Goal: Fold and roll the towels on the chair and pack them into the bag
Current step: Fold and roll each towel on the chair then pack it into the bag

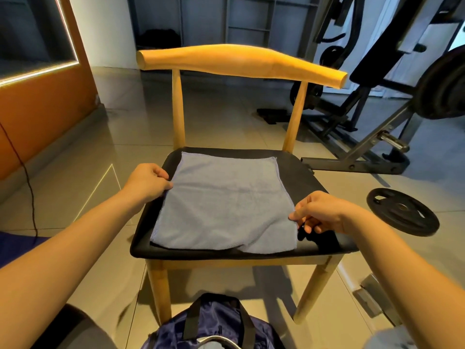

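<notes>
- Grey towel (221, 205) lies flat on the chair (314, 182) seat.
- My left hand (148, 182) pinches its left edge, my right hand (319, 212) its right edge.
- Uneven pulls could skew my fold or slide it off.

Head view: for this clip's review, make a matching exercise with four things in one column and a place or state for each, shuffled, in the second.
Column one:
1. towel
2. bag
3. weight plate
4. left hand

Column two:
A. lying on the floor to the right of the chair
B. spread out on the black seat
C. on the floor in front of the chair, at the bottom edge of the picture
D. pinching the towel's left edge

Pairs: 1-B, 2-C, 3-A, 4-D.
</notes>
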